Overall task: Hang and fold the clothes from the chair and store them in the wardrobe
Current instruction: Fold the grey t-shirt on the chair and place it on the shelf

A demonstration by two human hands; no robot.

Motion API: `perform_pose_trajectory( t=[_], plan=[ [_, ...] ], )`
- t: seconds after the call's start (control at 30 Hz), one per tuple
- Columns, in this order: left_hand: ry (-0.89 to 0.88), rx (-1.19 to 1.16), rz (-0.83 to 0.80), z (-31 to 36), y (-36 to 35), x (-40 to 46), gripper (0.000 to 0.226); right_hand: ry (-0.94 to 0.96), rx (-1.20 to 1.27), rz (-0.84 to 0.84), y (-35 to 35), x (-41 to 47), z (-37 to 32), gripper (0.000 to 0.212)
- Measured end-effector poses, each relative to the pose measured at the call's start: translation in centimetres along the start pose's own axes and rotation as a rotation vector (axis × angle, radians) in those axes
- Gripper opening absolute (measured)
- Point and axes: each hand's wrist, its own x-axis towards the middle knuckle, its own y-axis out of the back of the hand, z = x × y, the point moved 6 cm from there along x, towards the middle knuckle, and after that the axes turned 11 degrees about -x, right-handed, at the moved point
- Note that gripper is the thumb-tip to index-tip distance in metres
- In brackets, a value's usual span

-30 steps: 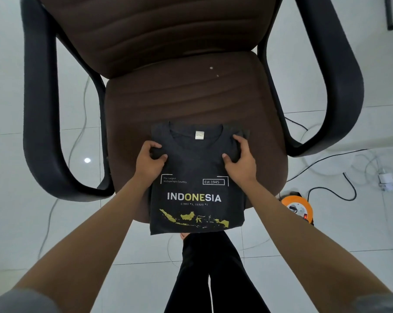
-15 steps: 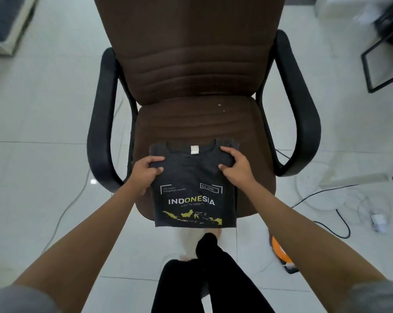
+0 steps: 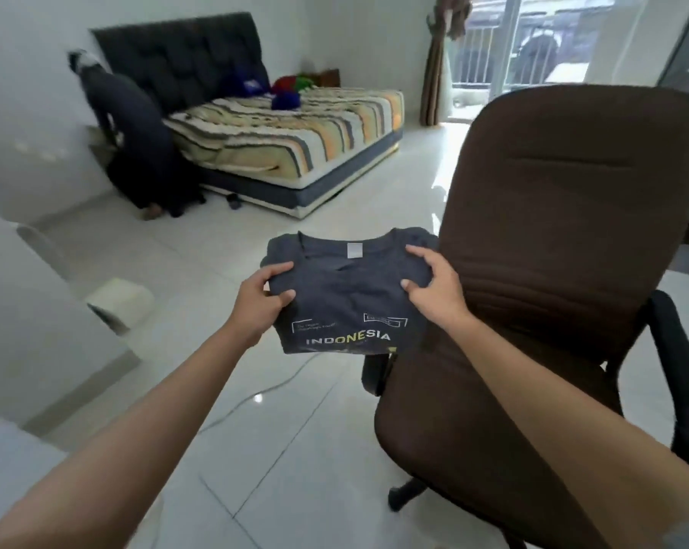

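Both our hands carry the folded T-shirt (image 3: 346, 295) in the air, out in front of us and over the white tiled floor (image 3: 295, 449). Our left hand (image 3: 261, 303) grasps the shirt's left edge, thumb on top and fingers curled underneath; our right hand (image 3: 434, 289) grasps the right edge the same way, thumb pressing into the cloth near the collar. We see the shirt lying roughly flat between them, dark grey, collar away from us with a small pale label at the neck, and the word INDONESIA in white and yellow letters along the near edge. It touches nothing but our hands. Just to its right stands the brown office chair (image 3: 552, 239), seen from the side and behind, its tall backrest rising beside our right hand and its black armrest (image 3: 679, 374) further right; our right forearm crosses in front of the seat. Across the room we see a bed (image 3: 295, 128) with a striped cover and a dark padded headboard, some blue, red and green things lying near its head. A person in dark clothes (image 3: 136, 128) bends over at the bed's left side. At the far right, daylight comes through a glass door (image 3: 533, 41) with a brown curtain (image 3: 437, 61) beside it.
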Motion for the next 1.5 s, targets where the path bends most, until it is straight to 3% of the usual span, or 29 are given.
perform_pose_trajectory(
  t=[0.13,0.37,0.7,0.9,1.17,1.37,1.5],
  plan=[
    [-0.114,0.040,0.173,5.7,12.3,-5.1,0.048,0.214,0.026,-0.101,-6.8,-0.1,-12.0,0.054],
    [-0.226,0.064,0.615,12.4,31.1,-17.4,0.055,0.563,0.171,-0.317,-19.2,-4.8,-32.3,0.062],
    [-0.312,0.401,1.112,17.7,46.6,-33.2,0.061,0.876,0.464,-0.612,-34.2,-13.9,-52.7,0.066],
    [-0.288,0.603,1.440,19.8,51.4,-40.6,0.067,1.096,0.585,-0.805,-40.5,-19.3,-62.7,0.071],
    [-0.277,0.785,1.796,25.3,51.5,-49.3,0.069,1.377,0.749,-1.003,-43.5,-27.4,-76.3,0.068],
    [-0.263,0.953,1.900,31.6,54.1,-53.3,0.069,1.494,0.867,-1.067,-45.1,-32.0,-87.2,0.066],
    [-0.198,1.086,1.985,34.7,56.5,-54.4,0.068,1.469,0.956,-1.129,-46.5,-34.1,-92.1,0.065]
  ],
)
